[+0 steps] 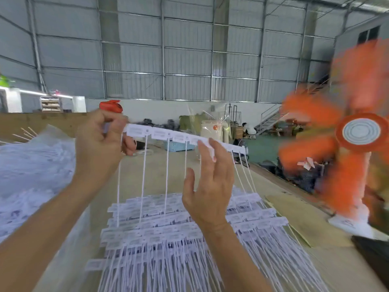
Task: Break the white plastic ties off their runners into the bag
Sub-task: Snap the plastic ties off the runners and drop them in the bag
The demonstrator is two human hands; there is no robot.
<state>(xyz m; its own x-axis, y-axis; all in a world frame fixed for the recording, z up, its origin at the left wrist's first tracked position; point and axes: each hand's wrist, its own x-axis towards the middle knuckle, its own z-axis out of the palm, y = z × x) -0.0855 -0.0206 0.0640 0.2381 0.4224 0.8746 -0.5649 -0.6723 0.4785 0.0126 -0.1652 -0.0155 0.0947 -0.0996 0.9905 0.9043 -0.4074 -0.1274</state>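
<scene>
The strip of white ties [185,138] is up at chest height, its long axis running left to right and dipping slightly toward the right, tails hanging straight down over the stack of strips [179,224] on the bench. The left hand [101,144] is curled round the strip's left end, while the right hand [208,186] is loose and open, only its fingertips [205,144] touching near the middle. The bag [31,165] lies to the left, nearer the left hand, so broken-off ties likely travel that way.
</scene>
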